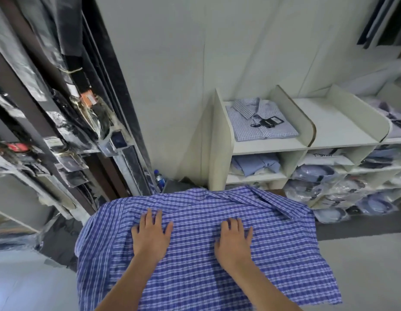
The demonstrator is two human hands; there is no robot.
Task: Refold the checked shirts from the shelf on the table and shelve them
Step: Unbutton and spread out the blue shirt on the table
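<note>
Hands — left hand [151, 234], right hand [234, 240] — flat on checked shirt [195, 265]

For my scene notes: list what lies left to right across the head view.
From the left: rack of packaged dark goods → water bottle → left hand → right hand → bagged shirts low in the shelf unit. Both hands lie flat on the blue checked shirt.

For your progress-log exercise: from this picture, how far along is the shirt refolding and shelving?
Done: one folded checked shirt lies in the top left shelf compartment. In hand: the left hand and right hand press flat on a blue checked shirt, spread unfolded. Left: folding and shelving it; the middle top compartment stands bare.
</note>
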